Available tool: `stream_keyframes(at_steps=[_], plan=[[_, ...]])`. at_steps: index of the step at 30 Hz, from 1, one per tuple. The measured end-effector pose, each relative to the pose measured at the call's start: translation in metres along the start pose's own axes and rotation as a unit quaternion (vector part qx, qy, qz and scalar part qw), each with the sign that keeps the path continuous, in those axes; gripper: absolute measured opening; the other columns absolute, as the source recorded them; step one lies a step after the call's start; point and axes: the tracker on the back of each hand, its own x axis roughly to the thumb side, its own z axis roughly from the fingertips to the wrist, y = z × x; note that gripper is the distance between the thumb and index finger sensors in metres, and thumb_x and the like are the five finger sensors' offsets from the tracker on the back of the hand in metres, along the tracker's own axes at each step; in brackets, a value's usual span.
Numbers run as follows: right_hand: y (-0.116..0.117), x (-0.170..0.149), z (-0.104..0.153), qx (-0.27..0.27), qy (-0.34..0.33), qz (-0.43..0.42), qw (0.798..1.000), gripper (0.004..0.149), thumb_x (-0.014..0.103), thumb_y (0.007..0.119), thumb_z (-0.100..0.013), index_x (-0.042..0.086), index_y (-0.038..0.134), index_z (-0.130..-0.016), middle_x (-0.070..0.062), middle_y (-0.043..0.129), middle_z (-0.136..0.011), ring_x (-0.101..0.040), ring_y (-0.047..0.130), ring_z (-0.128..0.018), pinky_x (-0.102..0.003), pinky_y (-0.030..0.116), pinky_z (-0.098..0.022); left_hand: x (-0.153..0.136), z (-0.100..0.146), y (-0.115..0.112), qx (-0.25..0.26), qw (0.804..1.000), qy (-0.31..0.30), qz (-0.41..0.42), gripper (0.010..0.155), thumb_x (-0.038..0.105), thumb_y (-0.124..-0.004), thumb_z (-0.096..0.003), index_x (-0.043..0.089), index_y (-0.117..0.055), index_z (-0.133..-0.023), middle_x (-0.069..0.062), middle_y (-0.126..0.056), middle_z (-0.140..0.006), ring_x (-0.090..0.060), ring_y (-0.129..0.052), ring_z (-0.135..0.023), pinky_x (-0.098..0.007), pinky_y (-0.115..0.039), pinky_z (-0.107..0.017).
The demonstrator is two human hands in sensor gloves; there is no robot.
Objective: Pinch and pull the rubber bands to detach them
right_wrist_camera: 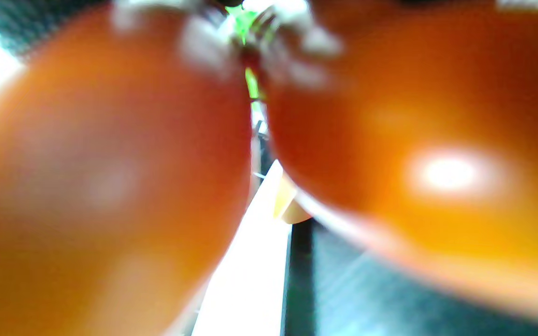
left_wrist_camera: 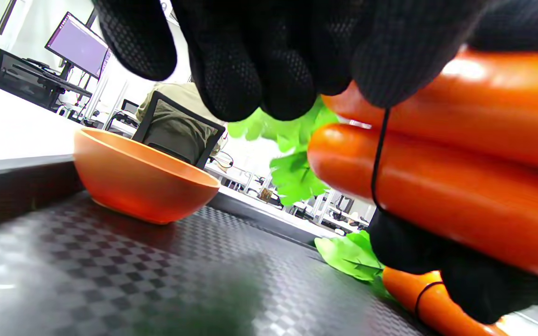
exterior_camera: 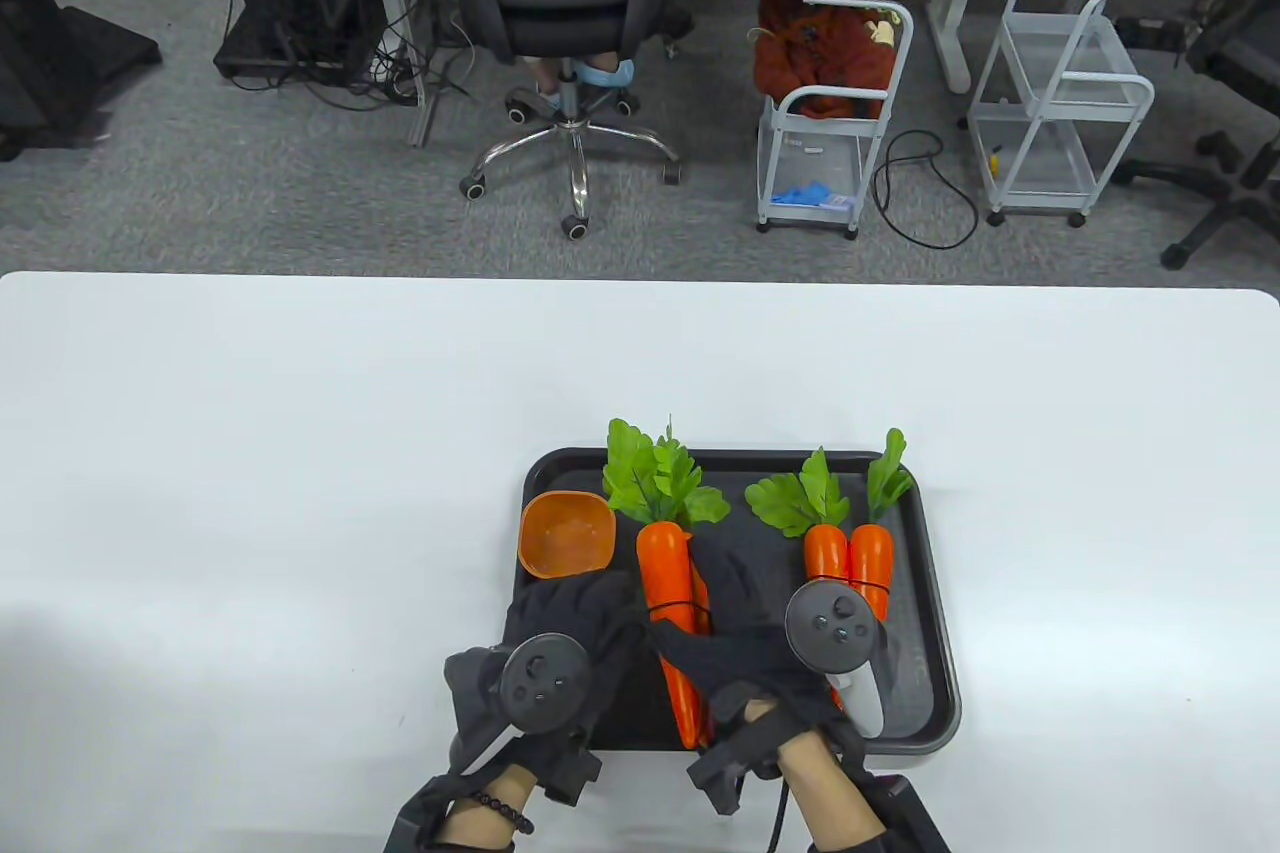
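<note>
A black tray (exterior_camera: pixel 930 613) is set on the white bench (exterior_camera: pixel 250 453), near its front edge. Two bundles of toy carrots are laid on the tray, leaves pointing away. The left bundle (exterior_camera: pixel 668 573) is bound by a thin black rubber band (exterior_camera: pixel 672 605); the right bundle (exterior_camera: pixel 850 558) is bound by another band (exterior_camera: pixel 848 581). An orange bowl (exterior_camera: pixel 567 533) is placed at the tray's far left corner, just beside the left bundle.

The left bundle is gripped from its right side by the right hand (exterior_camera: pixel 745 628), the grip wrapped around the carrots. The left hand (exterior_camera: pixel 570 623) is brought against the same bundle from the left; in the left wrist view its fingertips (left_wrist_camera: pixel 390 60) are pressed onto the top carrot right where the band (left_wrist_camera: pixel 378 158) crosses. Whether the band itself is pinched cannot be told.
</note>
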Motion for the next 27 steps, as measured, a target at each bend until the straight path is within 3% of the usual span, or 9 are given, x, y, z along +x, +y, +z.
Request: stream_keyframes(at_steps=[7, 13, 19, 27], plan=[[0.006, -0.003, 0.000, 0.041, -0.015, -0.145, 0.988, 0.089, 0.056, 0.086, -0.045, 0.023, 0.032, -0.109, -0.040, 0.040, -0.101, -0.059, 0.082, -0.075, -0.052, 0.086, -0.045, 0.003, 0.004, 0.003, 0.031, 0.998, -0.019, 0.057, 0.042, 0.046, -0.076, -0.0512, 0.035, -0.077, -0.092, 0.005, -0.096, -0.091, -0.021, -0.095, -0.084, -0.057, -0.074, -0.072], [0.008, -0.006, 0.001, 0.062, -0.015, -0.192, 0.979, 0.088, 0.053, 0.086, -0.046, 0.026, 0.030, -0.109, -0.040, 0.040, -0.101, -0.059, 0.076, -0.080, -0.054, 0.082, -0.051, 0.006, 0.006, 0.005, 0.052, 0.997, -0.033, 0.055, 0.038, 0.045, -0.076, -0.0518, 0.035, -0.080, -0.088, 0.005, -0.099, -0.084, -0.021, -0.097, -0.078, -0.054, -0.076, -0.070], [0.011, -0.019, 0.000, 0.053, 0.015, -0.298, 0.953, 0.084, 0.057, 0.083, -0.048, 0.026, 0.034, -0.109, -0.036, 0.043, -0.102, -0.059, 0.072, -0.084, -0.056, 0.079, -0.053, 0.016, 0.009, 0.006, 0.052, 0.995, -0.078, 0.031, 0.038, 0.045, -0.075, -0.0515, 0.037, -0.079, -0.088, 0.006, -0.099, -0.085, -0.020, -0.097, -0.080, -0.054, -0.076, -0.071], [0.014, -0.024, -0.001, 0.047, 0.000, -0.329, 0.943, 0.082, 0.061, 0.078, -0.052, 0.027, 0.033, -0.110, -0.032, 0.042, -0.105, -0.055, 0.068, -0.089, -0.061, 0.067, -0.060, 0.023, 0.013, 0.006, 0.049, 0.993, -0.108, 0.017, 0.037, 0.044, -0.076, -0.0511, 0.038, -0.079, -0.088, 0.006, -0.099, -0.085, -0.020, -0.096, -0.080, -0.054, -0.076, -0.071]])
